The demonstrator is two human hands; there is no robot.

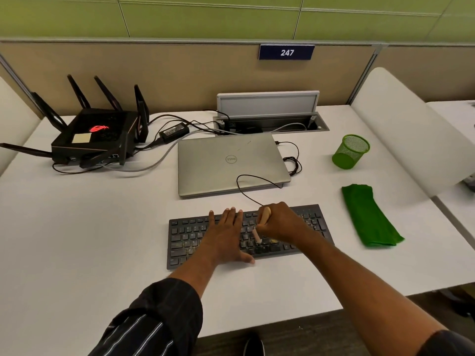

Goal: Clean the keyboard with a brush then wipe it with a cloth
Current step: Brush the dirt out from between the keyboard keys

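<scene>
A black keyboard (pixel 185 235) lies on the white desk near its front edge, with yellowish specks on some middle keys. My left hand (pixel 226 237) rests flat on the keyboard's middle, fingers straight and spread. My right hand (pixel 280 222) grips a small brush (pixel 264 215) with a pale wooden handle; its light bristle tip touches the keys just right of my left hand. A folded green cloth (pixel 370 217) lies on the desk to the right of the keyboard.
A closed silver laptop (pixel 226 163) sits behind the keyboard, its thin black cable looping toward the keys. A black router (pixel 95 137) with antennas stands at the back left among cables. A green mesh cup (pixel 350 151) lies tipped at the right. A white divider (pixel 401 124) borders the desk's right side.
</scene>
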